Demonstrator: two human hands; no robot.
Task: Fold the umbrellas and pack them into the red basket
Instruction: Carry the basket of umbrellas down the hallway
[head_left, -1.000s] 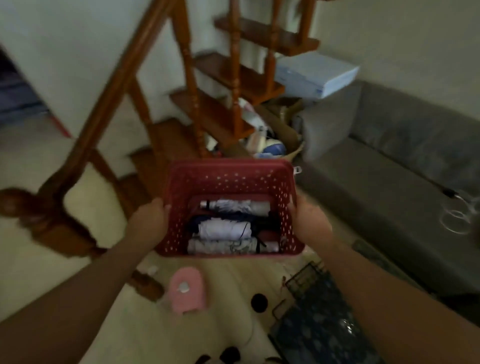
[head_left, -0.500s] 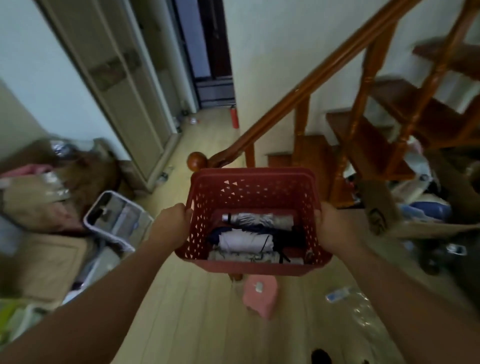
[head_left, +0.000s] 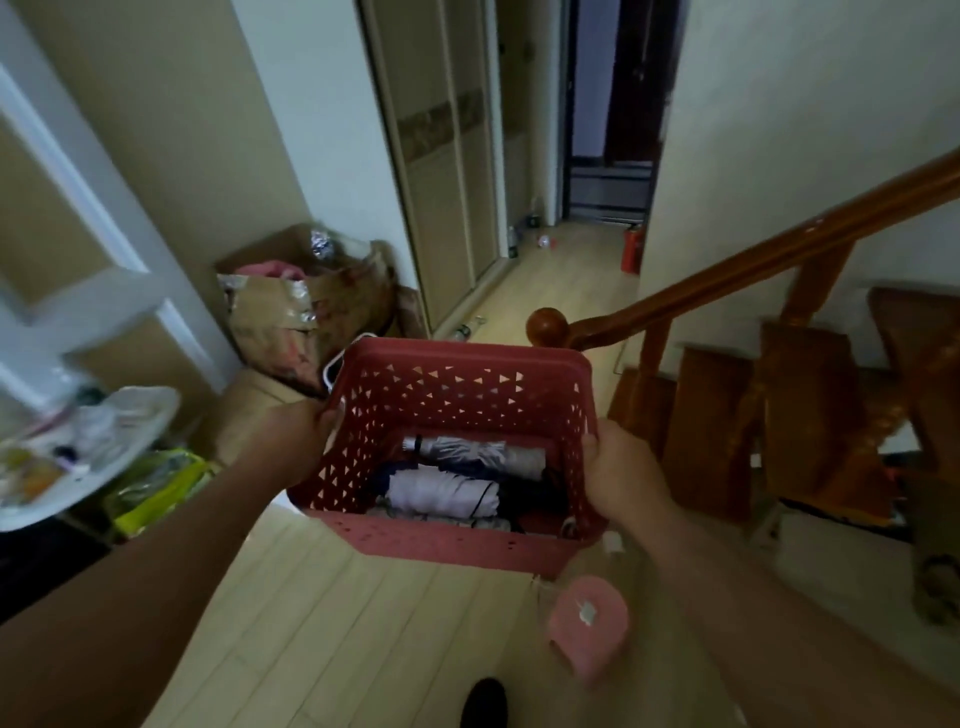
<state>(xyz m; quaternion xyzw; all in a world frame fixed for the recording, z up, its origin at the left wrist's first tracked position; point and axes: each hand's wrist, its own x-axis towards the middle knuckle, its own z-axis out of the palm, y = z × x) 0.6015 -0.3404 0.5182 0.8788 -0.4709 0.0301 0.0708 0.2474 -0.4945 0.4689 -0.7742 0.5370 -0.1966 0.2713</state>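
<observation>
between both hands: red basket (head_left: 457, 395), folded umbrellas (head_left: 441, 491); no legible writing

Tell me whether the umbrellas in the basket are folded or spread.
Folded. Three umbrellas lie as compact rolls side by side on the floor of the basket, canopies wrapped tight, none spread.
</observation>
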